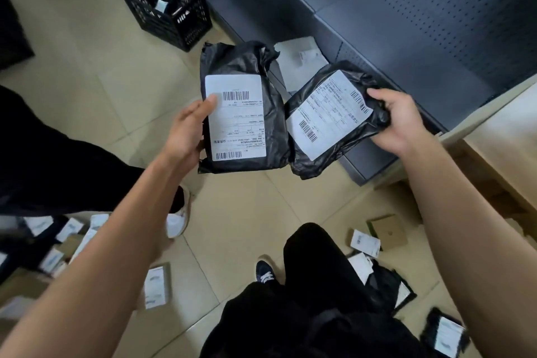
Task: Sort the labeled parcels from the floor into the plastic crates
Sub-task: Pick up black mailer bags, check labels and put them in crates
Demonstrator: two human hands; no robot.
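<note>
Two black labelled parcels are held up side by side over the tiled floor: the left parcel (pixel 242 107) is gripped by the left hand (pixel 189 131), thumb on its label, and the right parcel (pixel 328 119) is pinched at its crumpled edge by the right hand (pixel 398 122). With both labels to be read at once, a parcel could be dropped into the wrong crate, or the slick film could slip from the right hand's light pinch. The nearest black plastic crate (pixel 171 14) stands well apart, ahead and to the left.

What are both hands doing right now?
Left hand: holds a black parcel, thumb on its label.
Right hand: grips another black parcel by its edge.
</note>
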